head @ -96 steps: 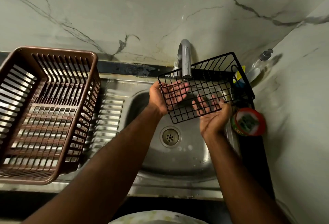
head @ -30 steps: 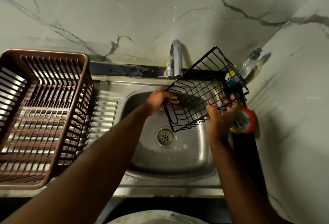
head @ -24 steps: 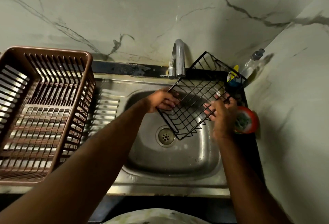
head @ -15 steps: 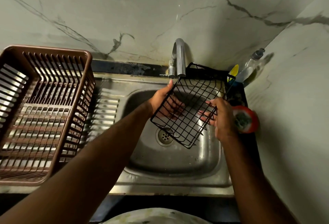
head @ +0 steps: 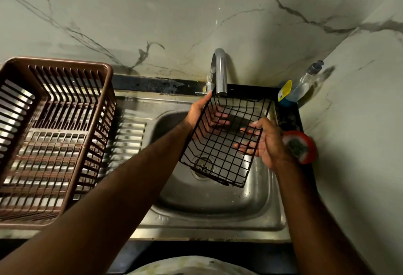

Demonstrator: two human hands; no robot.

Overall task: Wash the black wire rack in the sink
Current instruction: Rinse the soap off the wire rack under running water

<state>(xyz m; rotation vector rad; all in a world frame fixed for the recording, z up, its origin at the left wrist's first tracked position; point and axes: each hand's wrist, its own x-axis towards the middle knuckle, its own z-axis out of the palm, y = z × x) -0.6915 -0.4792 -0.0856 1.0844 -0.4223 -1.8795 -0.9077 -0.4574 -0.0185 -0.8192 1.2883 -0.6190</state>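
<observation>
Rinsing is being done: the black wire rack [head: 224,154] is being gripped at its rim by the left hand [head: 204,117] and pinched opposite by the right hand [head: 267,143], above the sink [head: 218,205]. A trickle, perhaps, is being fed from the faucet [head: 220,71] beyond the left thumb. A turn of the rack under it is being called for next.

left hand [head: 201,115]: arm outstretched; thumb and fingers pinch black wire rack [head: 218,152] | right hand [head: 267,143]: fingers spread beneath; thumb over rim

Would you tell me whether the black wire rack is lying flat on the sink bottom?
No, the left hand and right hand hold the black wire rack tilted above the sink.
</observation>
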